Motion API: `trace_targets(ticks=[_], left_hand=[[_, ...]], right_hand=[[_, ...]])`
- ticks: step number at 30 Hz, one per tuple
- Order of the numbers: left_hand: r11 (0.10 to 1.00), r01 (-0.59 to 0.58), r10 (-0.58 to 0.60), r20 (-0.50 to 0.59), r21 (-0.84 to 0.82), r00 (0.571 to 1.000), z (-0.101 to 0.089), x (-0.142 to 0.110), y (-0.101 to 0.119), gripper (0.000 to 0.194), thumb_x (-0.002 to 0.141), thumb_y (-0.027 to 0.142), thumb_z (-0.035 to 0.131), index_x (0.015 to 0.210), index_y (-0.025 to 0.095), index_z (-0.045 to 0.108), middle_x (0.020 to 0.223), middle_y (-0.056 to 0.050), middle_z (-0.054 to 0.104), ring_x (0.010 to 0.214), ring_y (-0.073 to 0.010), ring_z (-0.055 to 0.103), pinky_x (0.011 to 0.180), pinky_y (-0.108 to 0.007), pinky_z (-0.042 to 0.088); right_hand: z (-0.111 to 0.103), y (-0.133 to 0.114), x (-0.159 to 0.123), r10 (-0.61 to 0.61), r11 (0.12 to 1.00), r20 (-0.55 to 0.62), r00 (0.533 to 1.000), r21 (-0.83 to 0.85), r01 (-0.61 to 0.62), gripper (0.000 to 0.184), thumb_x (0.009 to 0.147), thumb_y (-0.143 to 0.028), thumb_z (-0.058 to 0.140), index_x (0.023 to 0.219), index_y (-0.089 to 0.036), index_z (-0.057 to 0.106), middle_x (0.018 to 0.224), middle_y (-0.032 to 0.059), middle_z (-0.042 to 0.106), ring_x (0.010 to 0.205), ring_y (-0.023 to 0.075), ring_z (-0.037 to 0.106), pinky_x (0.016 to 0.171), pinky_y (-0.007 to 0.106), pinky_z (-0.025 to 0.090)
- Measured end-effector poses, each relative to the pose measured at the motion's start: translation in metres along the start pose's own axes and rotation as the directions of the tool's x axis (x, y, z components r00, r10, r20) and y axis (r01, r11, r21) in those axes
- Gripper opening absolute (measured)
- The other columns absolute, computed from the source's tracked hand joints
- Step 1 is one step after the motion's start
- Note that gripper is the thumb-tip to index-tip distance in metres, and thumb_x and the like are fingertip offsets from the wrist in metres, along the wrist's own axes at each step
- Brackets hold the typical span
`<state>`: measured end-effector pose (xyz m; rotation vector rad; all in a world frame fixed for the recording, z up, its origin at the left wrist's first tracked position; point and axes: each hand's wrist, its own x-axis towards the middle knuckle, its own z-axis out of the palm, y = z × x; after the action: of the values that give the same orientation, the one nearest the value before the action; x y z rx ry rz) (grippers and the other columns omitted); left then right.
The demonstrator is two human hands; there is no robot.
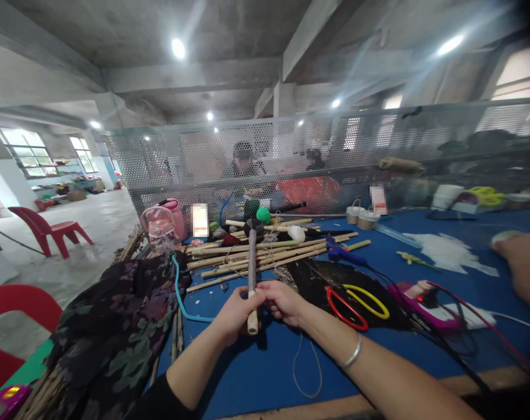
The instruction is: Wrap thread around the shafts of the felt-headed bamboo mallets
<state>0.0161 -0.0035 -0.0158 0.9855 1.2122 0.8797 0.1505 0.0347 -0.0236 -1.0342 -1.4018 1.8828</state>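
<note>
A wooden stick (252, 256) points away from me over the blue table; its long far part is grey, apparently wound with yarn, and its near end is bare pale wood. My left hand (233, 315) is closed around the stick near that end, thumb on top. Against the stick's right side, my right hand (287, 302) pinches with thumb and fingers, seemingly on thin grey yarn. A loose loop of this yarn (320, 373) hangs below the right hand onto the table. Just beyond the stick's far end is a dark yarn ball (253, 226).
Several bare sticks (291, 252) lie behind my hands, with green (263, 215) and white balls (297, 234). Right are a blue glue gun (346, 254), scissors (347, 319) and cables. Dark patterned cloth (120, 315) lies left. A co-worker's hand (520, 256) is far right; perforated metal screen (195, 146) behind.
</note>
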Motion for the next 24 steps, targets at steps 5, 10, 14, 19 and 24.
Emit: trace_targets(ticks=[5, 10, 14, 19, 24], left_hand=[[0.936, -0.085, 0.108, -0.050, 0.341, 0.993, -0.0087, 0.0024, -0.0027, 0.054, 0.061, 0.070, 0.058, 0.065, 0.020, 0.040, 0.043, 0.006, 0.044, 0.035, -0.0077, 0.040, 0.034, -0.019, 0.029], [0.848, -0.152, 0.191, -0.026, 0.508, 0.981, -0.0110, 0.0020, -0.0030, 0.053, 0.066, 0.071, 0.049, 0.058, 0.020, 0.040, 0.040, 0.004, 0.046, 0.033, -0.0090, 0.041, 0.032, -0.020, 0.026], [0.884, -0.207, 0.196, 0.069, 0.418, 0.978, -0.0079, -0.0031, 0.0000, 0.052, 0.072, 0.069, 0.044, 0.057, 0.019, 0.044, 0.042, 0.002, 0.048, 0.034, -0.0097, 0.043, 0.033, -0.020, 0.030], [0.961, -0.156, 0.108, 0.207, 0.227, 0.972, -0.0042, -0.0042, -0.0006, 0.052, 0.075, 0.066, 0.040, 0.060, 0.017, 0.048, 0.043, 0.001, 0.049, 0.033, -0.0098, 0.045, 0.034, -0.020, 0.034], [0.888, -0.155, 0.148, 0.049, 0.433, 0.988, -0.0118, 0.0039, -0.0083, 0.047, 0.067, 0.063, 0.055, 0.059, 0.019, 0.044, 0.041, 0.002, 0.048, 0.032, -0.0087, 0.041, 0.032, -0.019, 0.028]], right_hand=[[0.0013, -0.0027, -0.0019, 0.011, 1.000, -0.045, 0.999, -0.015, -0.012, 0.021, 0.066, -0.032, 0.062, 0.076, -0.017, 0.051, 0.040, -0.0130, 0.025, 0.034, 0.0022, 0.013, 0.033, 0.018, 0.006], [-0.0003, -0.0004, -0.0016, -0.024, 0.998, -0.062, 0.998, -0.057, 0.020, 0.023, 0.065, -0.034, 0.063, 0.072, -0.017, 0.050, 0.039, -0.0124, 0.025, 0.033, 0.0025, 0.015, 0.033, 0.018, 0.007], [-0.0054, -0.0016, -0.0019, 0.034, 0.999, 0.043, 0.999, 0.041, -0.036, 0.028, 0.067, -0.038, 0.065, 0.080, -0.017, 0.051, 0.040, -0.0132, 0.023, 0.034, 0.0025, 0.011, 0.034, 0.017, 0.005], [-0.0083, -0.0008, -0.0010, 0.013, 0.994, 0.107, 0.994, 0.107, -0.025, 0.031, 0.068, -0.040, 0.066, 0.081, -0.017, 0.050, 0.042, -0.0132, 0.024, 0.035, 0.0023, 0.012, 0.034, 0.017, 0.005], [-0.0056, 0.0061, 0.0046, 0.029, 0.999, 0.007, 1.000, -0.040, -0.028, 0.031, 0.071, -0.042, 0.063, 0.072, -0.018, 0.045, 0.043, -0.0113, 0.028, 0.034, 0.0020, 0.016, 0.033, 0.016, 0.008]])
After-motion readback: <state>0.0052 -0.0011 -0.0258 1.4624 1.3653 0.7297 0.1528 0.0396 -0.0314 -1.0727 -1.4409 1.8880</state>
